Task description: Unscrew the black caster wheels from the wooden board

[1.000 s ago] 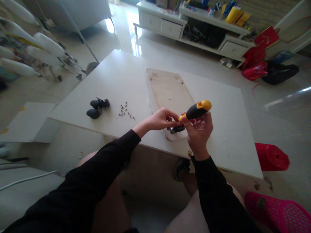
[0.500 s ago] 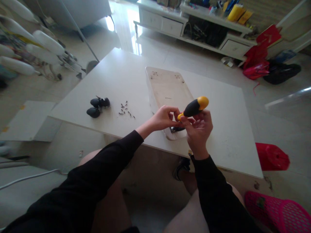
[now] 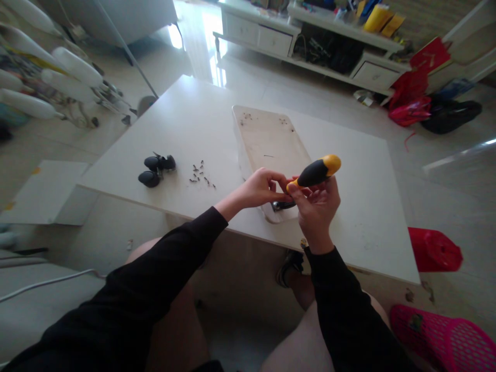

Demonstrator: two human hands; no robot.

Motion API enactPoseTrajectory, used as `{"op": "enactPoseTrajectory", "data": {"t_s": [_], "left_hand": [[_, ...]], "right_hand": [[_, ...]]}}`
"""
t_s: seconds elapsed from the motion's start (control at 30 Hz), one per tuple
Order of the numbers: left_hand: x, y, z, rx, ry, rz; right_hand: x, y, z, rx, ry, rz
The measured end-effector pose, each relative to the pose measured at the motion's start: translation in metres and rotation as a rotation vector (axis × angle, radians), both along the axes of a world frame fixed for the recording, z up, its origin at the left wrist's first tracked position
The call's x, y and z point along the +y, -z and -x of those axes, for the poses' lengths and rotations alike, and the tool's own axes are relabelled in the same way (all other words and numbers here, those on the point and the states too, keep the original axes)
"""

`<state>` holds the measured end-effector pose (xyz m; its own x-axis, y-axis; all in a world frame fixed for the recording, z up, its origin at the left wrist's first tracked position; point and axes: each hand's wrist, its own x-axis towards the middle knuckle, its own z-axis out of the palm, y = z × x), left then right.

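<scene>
My right hand (image 3: 318, 212) is closed on the neck of a screwdriver (image 3: 315, 172) with a black and yellow handle. The handle tilts up to the right, and its tip is hidden behind my fingers. Fingers of my left hand (image 3: 267, 187) are pinched together close to the screwdriver's lower end; what lies in them is hidden. Beneath both hands is a pale, shallow plastic box or lid (image 3: 271, 142), lying bottom up. A dark caster wheel (image 3: 284, 205) shows in part at its near end. Several small screws (image 3: 201, 173) lie left of it.
Black caster wheels (image 3: 155, 168) sit together on the left of the white table (image 3: 194, 119). A red bin (image 3: 436, 250) and a pink basket (image 3: 445, 338) stand on the floor at right. A white cabinet (image 3: 267, 39) is across the room.
The screwdriver's handle has tilted and shifted slightly to the right. Both hands stay at nearly the same spot over the near end of the pale box.
</scene>
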<state>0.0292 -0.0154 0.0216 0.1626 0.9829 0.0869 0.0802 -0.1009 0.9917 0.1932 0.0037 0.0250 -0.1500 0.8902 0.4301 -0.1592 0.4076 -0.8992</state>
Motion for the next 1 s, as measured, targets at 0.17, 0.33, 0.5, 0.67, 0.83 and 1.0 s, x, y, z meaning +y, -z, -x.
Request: {"op": "enactPoseTrajectory", "data": {"t_s": [0.17,0.33,0.5,0.67,0.83,1.0], "left_hand": [[-0.001,0.0,0.008,0.02,0.119,0.008],[0.002,0.006,0.002,0.032,-0.096,-0.014],[0.001,0.003,0.01,-0.019,0.091,0.019],[0.0,0.003,0.009,0.013,0.079,0.022],[0.002,0.008,-0.002,-0.008,-0.104,-0.039],[0.001,0.004,0.011,0.02,0.106,-0.002]], "right_hand": [[-0.002,-0.002,0.0,-0.008,-0.021,-0.004],[-0.002,-0.002,0.002,-0.005,-0.004,-0.001],[-0.002,0.0,0.002,-0.037,0.008,-0.008],[-0.002,-0.001,0.002,-0.029,-0.016,-0.023],[-0.002,-0.002,0.004,-0.028,-0.011,-0.018],[-0.003,-0.002,0.005,-0.012,-0.003,-0.011]]}}
